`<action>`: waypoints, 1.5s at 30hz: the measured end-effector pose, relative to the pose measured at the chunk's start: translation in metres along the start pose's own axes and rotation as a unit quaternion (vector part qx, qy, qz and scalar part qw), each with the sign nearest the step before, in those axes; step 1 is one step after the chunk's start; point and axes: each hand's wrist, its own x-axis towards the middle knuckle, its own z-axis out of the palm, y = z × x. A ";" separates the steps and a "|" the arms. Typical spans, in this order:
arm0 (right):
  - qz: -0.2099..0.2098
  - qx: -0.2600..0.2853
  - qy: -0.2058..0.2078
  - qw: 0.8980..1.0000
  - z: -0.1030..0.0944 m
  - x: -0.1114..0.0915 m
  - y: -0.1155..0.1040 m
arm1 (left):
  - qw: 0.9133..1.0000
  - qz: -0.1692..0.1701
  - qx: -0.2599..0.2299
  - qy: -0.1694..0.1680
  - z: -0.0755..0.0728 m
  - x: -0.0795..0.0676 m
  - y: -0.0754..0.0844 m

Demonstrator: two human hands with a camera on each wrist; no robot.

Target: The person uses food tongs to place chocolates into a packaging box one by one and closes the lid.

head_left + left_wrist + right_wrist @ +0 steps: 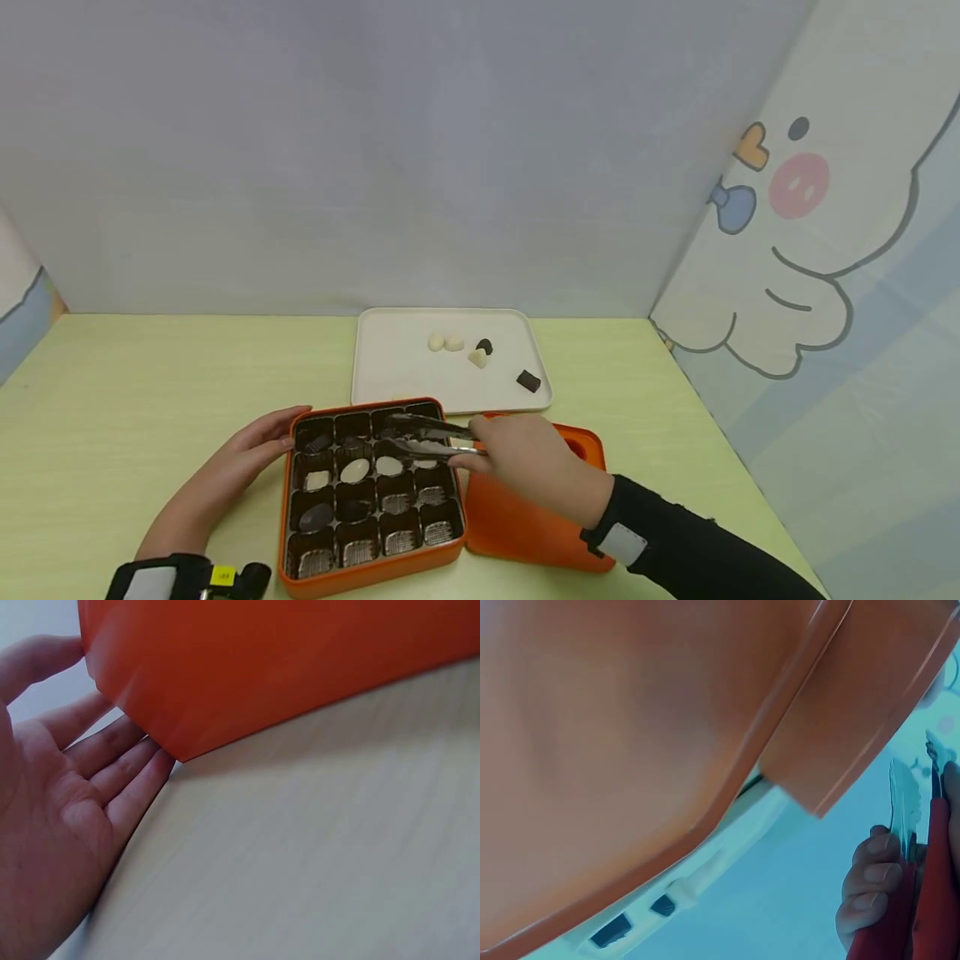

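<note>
A: Pose at left?
B: Angled in from the lower left: left hand (243, 465), laid against the far left corner of an orange box (375, 575), thumb apart from the other fingers. Fingers fairly straight, fingertips touching the outer wall.
A: And at right?
B: Reaching in from the lower right, forearm slanted, wrist above an orange lid (525, 529): right hand (528, 458), fingers closed around tongs (438, 451). Handles red in the right wrist view; tips apart, over the upper rows of the box's compartments (398, 543). Contents between the tips: not discernible.
A: Location of the box?
B: On a pale yellow-green table (150, 375), just in front of a white tray (393, 362) and just left of the lid. Inside, pale pieces (355, 471) and dark pieces (316, 517) in several compartments; on the tray, others of both kinds.
</note>
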 end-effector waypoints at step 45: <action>0.098 -0.236 -0.020 0.967 0.060 0.028 0.103 | 1.000 -0.001 -0.011 -0.005 0.001 -0.001 0.003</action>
